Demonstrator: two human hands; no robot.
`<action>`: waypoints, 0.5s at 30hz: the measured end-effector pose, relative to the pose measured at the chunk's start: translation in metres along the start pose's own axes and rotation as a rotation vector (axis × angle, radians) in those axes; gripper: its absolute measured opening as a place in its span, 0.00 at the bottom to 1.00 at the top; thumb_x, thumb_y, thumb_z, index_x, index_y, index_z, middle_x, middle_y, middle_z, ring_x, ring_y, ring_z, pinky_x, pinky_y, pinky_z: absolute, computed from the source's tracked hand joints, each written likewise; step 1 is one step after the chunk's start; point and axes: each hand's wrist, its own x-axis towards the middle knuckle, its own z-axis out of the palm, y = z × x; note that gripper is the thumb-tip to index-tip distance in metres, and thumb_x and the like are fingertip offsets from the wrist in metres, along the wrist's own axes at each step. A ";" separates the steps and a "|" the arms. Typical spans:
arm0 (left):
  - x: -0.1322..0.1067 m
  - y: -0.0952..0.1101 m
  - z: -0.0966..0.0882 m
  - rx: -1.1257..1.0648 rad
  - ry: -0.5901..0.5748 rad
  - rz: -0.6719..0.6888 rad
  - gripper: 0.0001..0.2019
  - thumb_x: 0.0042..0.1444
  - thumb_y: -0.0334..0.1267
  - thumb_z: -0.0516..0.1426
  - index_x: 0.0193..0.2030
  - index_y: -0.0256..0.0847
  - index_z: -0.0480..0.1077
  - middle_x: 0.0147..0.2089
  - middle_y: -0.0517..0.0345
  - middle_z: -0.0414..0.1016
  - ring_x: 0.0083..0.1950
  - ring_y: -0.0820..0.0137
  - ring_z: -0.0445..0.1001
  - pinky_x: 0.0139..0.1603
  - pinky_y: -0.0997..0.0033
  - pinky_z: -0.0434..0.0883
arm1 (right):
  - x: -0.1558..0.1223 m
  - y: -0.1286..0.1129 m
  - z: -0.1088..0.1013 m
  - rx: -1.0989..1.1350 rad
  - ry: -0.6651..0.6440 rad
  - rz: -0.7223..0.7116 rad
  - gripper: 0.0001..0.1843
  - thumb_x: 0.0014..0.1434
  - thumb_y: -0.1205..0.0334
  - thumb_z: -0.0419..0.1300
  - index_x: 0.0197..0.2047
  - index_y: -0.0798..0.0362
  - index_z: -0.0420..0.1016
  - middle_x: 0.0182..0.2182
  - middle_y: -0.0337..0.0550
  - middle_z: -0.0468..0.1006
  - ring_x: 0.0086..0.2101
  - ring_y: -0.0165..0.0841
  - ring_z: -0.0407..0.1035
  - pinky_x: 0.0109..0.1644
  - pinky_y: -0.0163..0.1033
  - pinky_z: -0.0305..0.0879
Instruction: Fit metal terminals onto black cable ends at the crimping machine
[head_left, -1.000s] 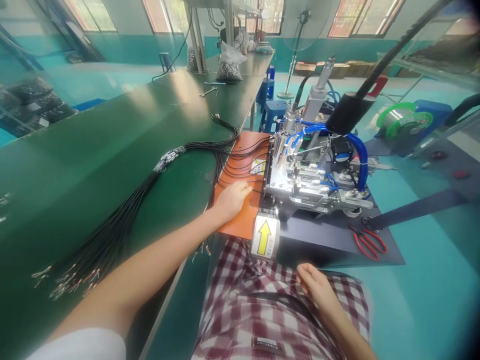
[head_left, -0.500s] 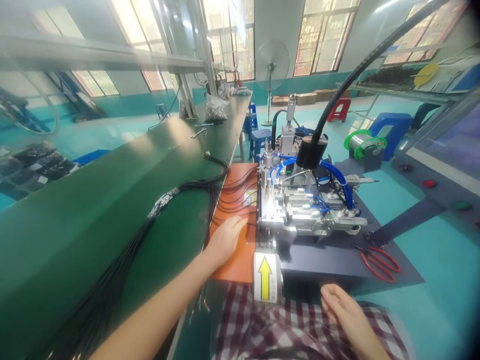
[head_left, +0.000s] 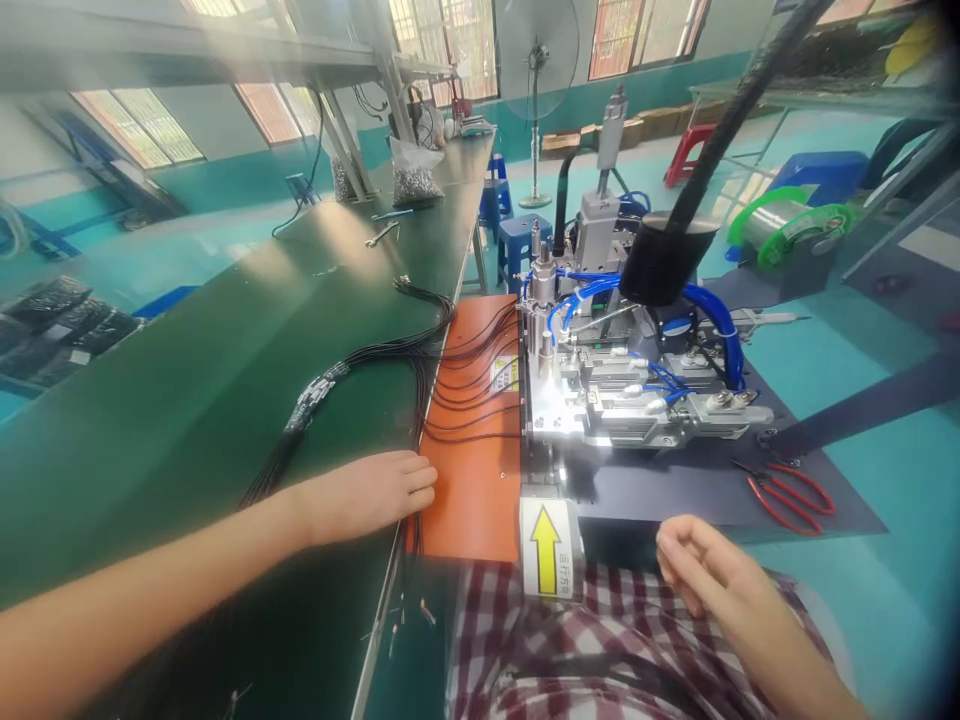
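My left hand (head_left: 367, 495) lies flat, fingers together, on the green bench (head_left: 187, 400) at the left edge of the orange mat (head_left: 472, 480). Its fingertips touch the black wires (head_left: 420, 400) that run down past the mat's edge. It holds nothing that I can see. My right hand (head_left: 712, 575) hovers over my checked lap, fingers loosely curled and apart, with nothing in it. Several black wire ends lie across the mat toward the metal machine (head_left: 630, 390) with blue hoses.
A yellow arrow label (head_left: 550, 550) sits on the machine's front. Red-handled scissors (head_left: 791, 490) lie on the dark base plate at the right. A bundle of black wires crosses the bench. Bags of parts (head_left: 415, 175) and blue stools (head_left: 517, 240) stand farther back.
My left hand has slid off the orange mat, back and to the left, onto the bench by the wires. My right hand has lifted slightly. The camera view has shifted.
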 end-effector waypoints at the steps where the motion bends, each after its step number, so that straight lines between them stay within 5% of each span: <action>1: 0.001 -0.002 0.000 0.000 -0.005 0.007 0.13 0.62 0.24 0.49 0.36 0.45 0.70 0.38 0.56 0.74 0.44 0.66 0.73 0.57 0.68 0.68 | 0.000 -0.003 0.001 0.001 0.003 -0.003 0.23 0.56 0.37 0.60 0.28 0.49 0.66 0.21 0.35 0.65 0.20 0.28 0.54 0.23 0.34 0.56; 6: 0.005 -0.004 0.000 -0.013 0.072 -0.026 0.14 0.65 0.26 0.46 0.43 0.43 0.71 0.42 0.52 0.75 0.45 0.66 0.73 0.55 0.67 0.69 | -0.003 -0.017 0.006 0.017 -0.025 -0.021 0.23 0.56 0.38 0.60 0.28 0.49 0.65 0.21 0.34 0.64 0.20 0.28 0.53 0.23 0.33 0.55; 15: 0.038 0.016 0.037 -0.067 0.507 -0.202 0.16 0.66 0.27 0.43 0.52 0.43 0.66 0.45 0.51 0.74 0.43 0.67 0.74 0.44 0.70 0.73 | 0.010 -0.044 0.038 -0.055 -0.098 -0.232 0.15 0.68 0.51 0.50 0.46 0.50 0.73 0.28 0.38 0.73 0.25 0.30 0.63 0.31 0.36 0.62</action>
